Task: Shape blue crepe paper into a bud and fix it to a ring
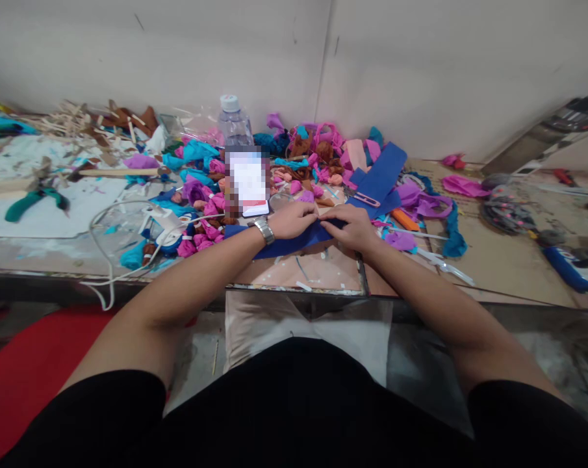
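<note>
A dark blue strip of paper or cloth [294, 246] lies along the front of the table under both of my hands. My left hand [295, 220], with a metal watch at the wrist, pinches the strip's upper edge. Close beside it, my right hand [349, 225] grips the same strip with thumb and bent fingers. The fingertips nearly meet, and the bit between them is too small to make out. Flat blue pieces [384, 172] lie beyond my right hand, with a pink-handled cutter or clip [366, 199] on top. A phone [249, 182] stands just past my left hand.
Small bundles of pink, turquoise and brown material [210, 227] crowd the table, around a clear bottle [236, 123]. Green-handled pliers [38, 201] and a hammer [118, 172] lie left. A white cable [109, 260] hangs over the front edge. Scissors [444, 263] lie right.
</note>
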Demonstrator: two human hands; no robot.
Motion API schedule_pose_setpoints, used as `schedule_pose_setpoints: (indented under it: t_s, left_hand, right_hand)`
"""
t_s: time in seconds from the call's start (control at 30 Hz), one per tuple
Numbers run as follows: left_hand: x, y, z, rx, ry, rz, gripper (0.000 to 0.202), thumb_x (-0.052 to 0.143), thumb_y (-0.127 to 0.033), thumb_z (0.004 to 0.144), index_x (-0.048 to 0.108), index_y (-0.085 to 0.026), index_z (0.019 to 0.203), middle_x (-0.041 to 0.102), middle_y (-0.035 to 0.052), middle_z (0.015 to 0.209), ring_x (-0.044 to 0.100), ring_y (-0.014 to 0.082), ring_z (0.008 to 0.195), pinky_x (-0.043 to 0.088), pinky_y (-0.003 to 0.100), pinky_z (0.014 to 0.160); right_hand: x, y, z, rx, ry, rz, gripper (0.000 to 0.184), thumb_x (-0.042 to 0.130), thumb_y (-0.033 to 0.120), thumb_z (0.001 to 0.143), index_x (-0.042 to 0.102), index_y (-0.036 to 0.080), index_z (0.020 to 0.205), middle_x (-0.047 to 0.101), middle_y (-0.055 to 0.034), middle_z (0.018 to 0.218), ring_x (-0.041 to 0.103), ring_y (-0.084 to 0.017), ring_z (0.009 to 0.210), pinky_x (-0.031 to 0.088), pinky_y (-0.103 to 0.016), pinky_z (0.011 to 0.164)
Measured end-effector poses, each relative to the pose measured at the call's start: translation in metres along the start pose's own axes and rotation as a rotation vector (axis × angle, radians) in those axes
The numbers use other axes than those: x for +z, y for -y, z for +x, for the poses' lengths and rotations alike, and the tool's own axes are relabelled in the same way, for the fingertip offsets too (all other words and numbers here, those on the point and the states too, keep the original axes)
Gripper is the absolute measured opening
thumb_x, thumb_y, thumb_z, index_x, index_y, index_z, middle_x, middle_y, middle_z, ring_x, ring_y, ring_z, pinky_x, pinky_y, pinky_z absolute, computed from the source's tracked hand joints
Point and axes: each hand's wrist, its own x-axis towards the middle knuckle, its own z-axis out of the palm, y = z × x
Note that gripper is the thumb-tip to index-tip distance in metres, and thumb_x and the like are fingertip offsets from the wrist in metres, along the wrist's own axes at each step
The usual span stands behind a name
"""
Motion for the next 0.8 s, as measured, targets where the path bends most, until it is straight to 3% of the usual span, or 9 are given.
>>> schedule_pose_setpoints:
  t_s: [0.23,0.8]
  left_hand:
    - [0.0018,0.0015,-0.0008,0.003,-0.001,-0.004,0.023,0.053,-0.033,0.095,0.068,-0.018,0.086,0.066,0.0026,0.079,0.057,0.0188,0.075,0.039,0.032,0.069]
    - [0.0022,-0.0020,-0.0011,0.000,-0.051,-0.028,0.032,0.052,-0.041,0.100,0.066,-0.018,0.084,0.059,0.0016,0.073,0.050,0.0171,0.070,0.033,0.032,0.067]
  right_hand:
    - [0.0000,0.0008,0.0002,-0.003,-0.006,-0.007,0.018,0.071,0.039,0.096,0.084,0.028,0.100,0.086,-0.0063,0.101,0.080,-0.028,0.097,0.058,-0.044,0.094]
    - [0.0019,-0.0031,-0.0002,0.017,-0.008,-0.096,0.016,0.069,0.036,0.097,0.081,0.026,0.102,0.085,-0.0071,0.103,0.078,-0.029,0.100,0.058,-0.044,0.093]
